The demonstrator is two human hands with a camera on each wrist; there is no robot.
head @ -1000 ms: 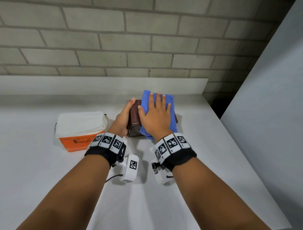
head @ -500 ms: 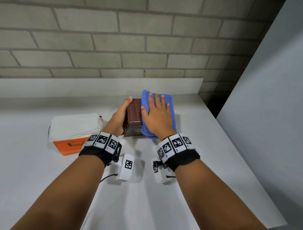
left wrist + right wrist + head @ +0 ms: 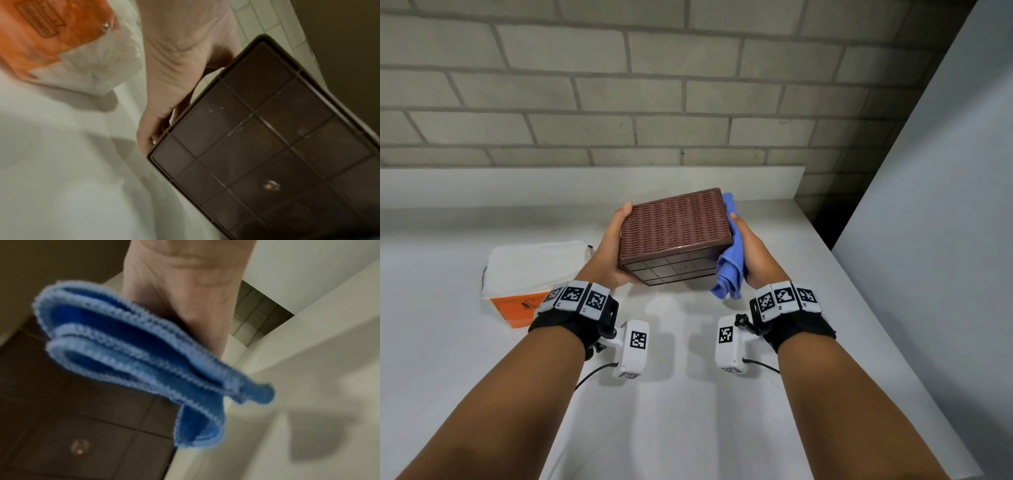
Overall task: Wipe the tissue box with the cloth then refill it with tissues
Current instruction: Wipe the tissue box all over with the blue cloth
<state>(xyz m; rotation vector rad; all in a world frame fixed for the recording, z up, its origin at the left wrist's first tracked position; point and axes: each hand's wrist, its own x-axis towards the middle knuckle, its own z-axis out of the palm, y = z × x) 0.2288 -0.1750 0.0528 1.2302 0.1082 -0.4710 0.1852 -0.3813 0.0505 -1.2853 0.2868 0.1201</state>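
The brown woven tissue box [image 3: 674, 222] is raised off the table and tipped so its gridded underside [image 3: 267, 146] faces me. My left hand [image 3: 613, 246] grips its left side, thumb on the woven face and fingers curled at the lower edge [image 3: 148, 139]. My right hand [image 3: 751, 253] holds the folded blue cloth [image 3: 731, 270] against the box's right side. Loose folds of the cloth [image 3: 133, 356] hang below my palm. The fingers of that hand are hidden behind the box. The orange pack of white tissues [image 3: 534, 267] lies on the table to the left.
The white table [image 3: 688, 411] runs back to a raised ledge [image 3: 517, 185] under a brick wall [image 3: 619, 85]. A grey panel [image 3: 928, 205] closes off the right side, with a dark gap behind the table's far right corner.
The box stood on the table with my right hand flat on the cloth on top. Now both hands have lifted and tipped it, and the cloth has shifted to its right side.
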